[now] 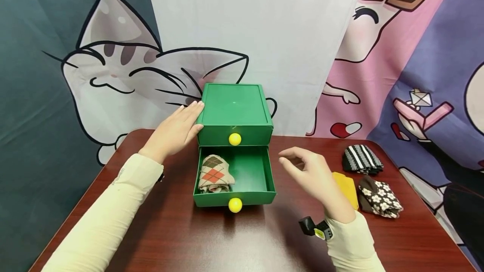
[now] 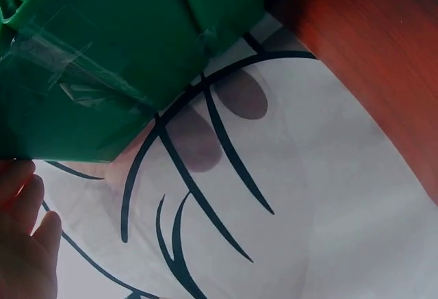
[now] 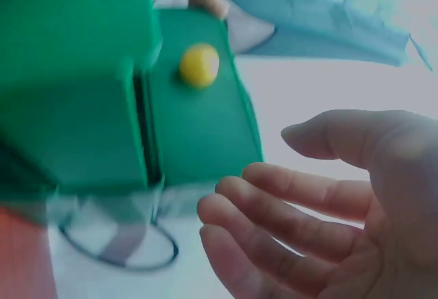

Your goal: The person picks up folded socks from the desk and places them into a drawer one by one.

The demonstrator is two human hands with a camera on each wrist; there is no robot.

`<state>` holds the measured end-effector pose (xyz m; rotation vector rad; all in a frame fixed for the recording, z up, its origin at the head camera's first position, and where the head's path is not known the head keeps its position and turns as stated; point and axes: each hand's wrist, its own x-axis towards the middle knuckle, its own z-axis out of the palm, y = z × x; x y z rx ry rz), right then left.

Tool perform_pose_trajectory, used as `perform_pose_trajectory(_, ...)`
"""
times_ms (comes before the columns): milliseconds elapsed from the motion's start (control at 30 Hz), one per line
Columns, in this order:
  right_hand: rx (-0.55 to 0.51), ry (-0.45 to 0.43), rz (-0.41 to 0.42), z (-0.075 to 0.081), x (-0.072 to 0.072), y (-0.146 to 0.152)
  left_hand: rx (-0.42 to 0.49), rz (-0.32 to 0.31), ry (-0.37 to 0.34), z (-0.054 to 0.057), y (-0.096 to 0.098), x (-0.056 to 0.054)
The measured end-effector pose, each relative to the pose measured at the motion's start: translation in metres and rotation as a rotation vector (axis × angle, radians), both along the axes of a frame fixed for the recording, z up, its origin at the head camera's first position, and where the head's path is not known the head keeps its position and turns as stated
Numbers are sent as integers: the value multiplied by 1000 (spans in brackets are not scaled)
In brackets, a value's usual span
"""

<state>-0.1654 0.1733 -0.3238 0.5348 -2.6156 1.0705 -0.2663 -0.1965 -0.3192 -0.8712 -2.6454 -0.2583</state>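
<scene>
In the head view, the green drawer box [image 1: 234, 106] stood on the brown table [image 1: 234, 247]. Its lower drawer [image 1: 253, 171] was pulled out, and a folded argyle sock [image 1: 214, 174] lay inside, at the left side. The left hand [image 1: 175, 131] rested with straight fingers at the top left edge of the box. The right hand [image 1: 311, 175] was held to the right of the drawer, apart from it, with bent fingers and the thumb separated from them. Near this hand lay a yellow bundle [image 1: 345, 190], a striped bundle [image 1: 362, 159] and a flowered bundle [image 1: 382, 196].

In the left wrist view, fingertips [image 2: 46, 234] were beside the green wall.

In the right wrist view, which was blurred, thumb and fingers stood apart, near the upper drawer [image 3: 198, 135] with its yellow knob [image 3: 200, 66].
</scene>
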Motion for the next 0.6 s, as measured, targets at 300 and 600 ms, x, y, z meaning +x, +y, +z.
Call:
perform_pose_trajectory(300,148,9,-154,-10,-3,52,20,-2,-17,-2,1,0)
perform_pose_trajectory(600,244,-152,-318,-24,-5,100,41,-5,-66,-2,2,1)
